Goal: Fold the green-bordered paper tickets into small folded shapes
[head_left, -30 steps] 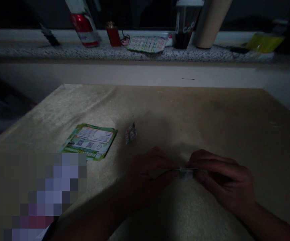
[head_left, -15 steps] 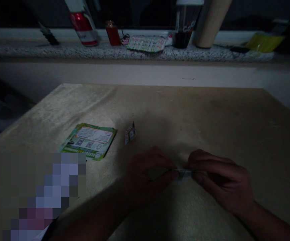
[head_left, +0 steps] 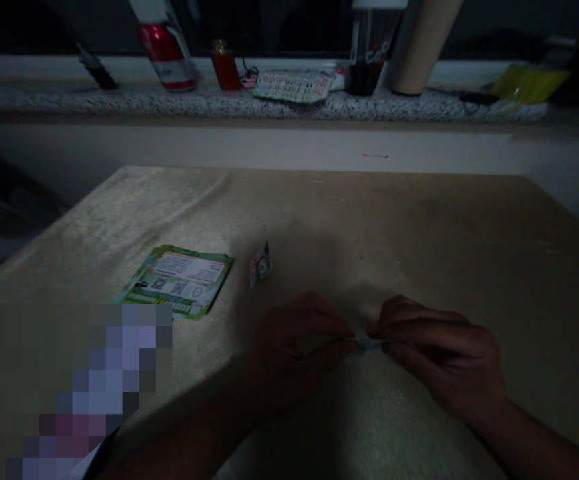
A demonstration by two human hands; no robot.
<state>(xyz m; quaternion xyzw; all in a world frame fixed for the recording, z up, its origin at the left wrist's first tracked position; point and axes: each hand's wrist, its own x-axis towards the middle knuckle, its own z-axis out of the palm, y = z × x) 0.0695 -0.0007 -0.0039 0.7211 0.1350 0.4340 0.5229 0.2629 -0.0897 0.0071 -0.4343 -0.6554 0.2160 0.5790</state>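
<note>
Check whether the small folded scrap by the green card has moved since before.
No. The folded scrap sits the same gap right of the green card.

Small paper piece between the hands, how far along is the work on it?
Looks done: one small folded piece stands on the table beside the green printed sheet. In hand: left hand and right hand pinch a thin paper piece between them. Left: it is not yet set down; its shape is too dark to tell.
</note>
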